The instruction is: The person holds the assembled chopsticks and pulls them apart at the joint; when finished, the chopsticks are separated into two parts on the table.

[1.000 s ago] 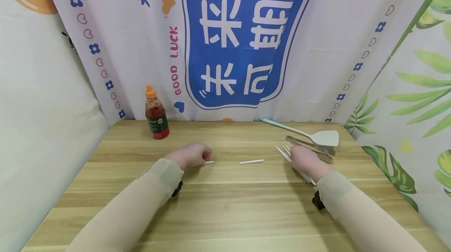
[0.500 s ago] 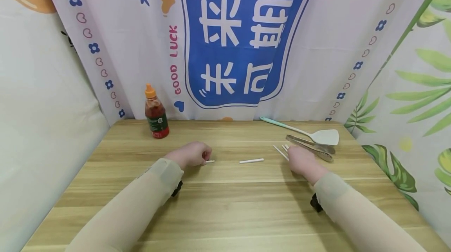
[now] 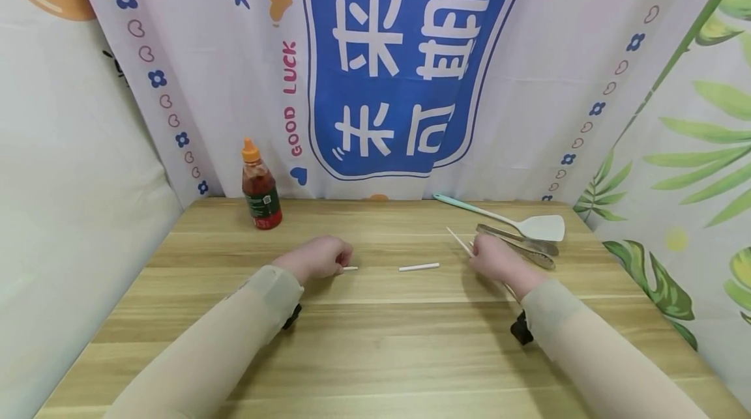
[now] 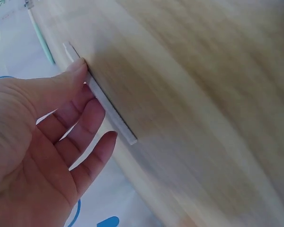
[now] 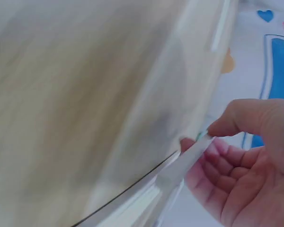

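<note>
L hand [image 3: 317, 256]: thumb + fingertips pinch the L stick [image 4: 112, 113]. A short bit pokes out one side of the thumb, a long bit out the other. Touching the table [image 3: 375, 347] or just over it? Can't tell.
R hand [image 3: 501, 260]: thumb + finger pinch the R stick [image 3: 460, 242]. Wrist view is blurry, so can't tell if it's just 1 in the pinch.
Mid stick [image 3: 419, 267]: on the table b/w the 2 hands, no hand on it. To the right of L hand, to the left of R hand. R hand looks a bit nearer.
Which way: mid stick lies side to side, right end a bit farther off; nearly in line w/ L stick. R stick is on a slant, tip pts away + left, so not in line w/ mid stick.
Spare stick [image 5: 139, 190]: under/beside R hand, also on a slant; blurry.
Sticks, no.: 1 in L hand, 1 mid, at least 2 at R hand. So 4 or more; exact no. can't tell.
Tools: 1 spatula [image 3: 541, 229], 1 pr. tongs [image 3: 544, 248], both at far right, past R hand.
Bottle: 1 red bottle [image 3: 262, 201], upright, far left, w/ orange top.
</note>
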Demonstrator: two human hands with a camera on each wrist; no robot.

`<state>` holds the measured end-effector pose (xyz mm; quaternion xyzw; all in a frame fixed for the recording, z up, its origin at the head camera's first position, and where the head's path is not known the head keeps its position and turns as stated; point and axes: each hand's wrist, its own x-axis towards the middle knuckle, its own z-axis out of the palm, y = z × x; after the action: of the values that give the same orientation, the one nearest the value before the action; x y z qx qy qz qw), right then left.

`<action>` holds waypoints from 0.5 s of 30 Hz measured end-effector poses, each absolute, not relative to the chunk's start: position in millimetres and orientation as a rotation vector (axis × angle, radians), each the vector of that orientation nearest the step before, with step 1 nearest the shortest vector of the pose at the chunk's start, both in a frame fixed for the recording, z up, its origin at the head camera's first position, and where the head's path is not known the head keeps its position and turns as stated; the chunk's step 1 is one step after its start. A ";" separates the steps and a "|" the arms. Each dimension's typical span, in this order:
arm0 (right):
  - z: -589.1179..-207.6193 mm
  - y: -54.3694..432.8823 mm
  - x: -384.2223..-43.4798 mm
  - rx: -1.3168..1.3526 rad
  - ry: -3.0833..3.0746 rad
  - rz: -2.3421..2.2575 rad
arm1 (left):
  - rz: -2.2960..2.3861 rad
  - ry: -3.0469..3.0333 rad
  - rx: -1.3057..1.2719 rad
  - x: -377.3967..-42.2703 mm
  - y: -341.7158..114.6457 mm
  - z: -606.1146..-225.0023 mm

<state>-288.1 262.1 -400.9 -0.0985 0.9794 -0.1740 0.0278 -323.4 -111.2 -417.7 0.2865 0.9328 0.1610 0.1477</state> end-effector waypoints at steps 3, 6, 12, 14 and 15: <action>-395.0 249.0 -288.7 -0.495 2.995 -0.736 | 0.498 2.702 0.785 -320.1 -115.4 -417.0; -385.5 231.5 -283.1 -0.667 2.904 -0.910 | 0.578 2.768 0.759 -314.2 -115.1 -406.7; -362.1 194.7 -258.9 -0.955 2.815 -1.008 | 0.620 3.068 1.062 -285.9 -92.3 -362.0; -356.9 183.6 -249.9 -1.054 2.819 -0.988 | 0.569 3.078 1.207 -271.7 -83.0 -349.2; -354.4 178.3 -245.0 -1.095 2.818 -0.972 | 0.548 3.057 1.264 -264.8 -79.0 -344.8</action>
<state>-245.0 178.3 -354.4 -0.3446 0.8873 -0.3061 -0.0171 -264.8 -79.0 -344.8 0.3748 0.9067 0.1624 -0.1055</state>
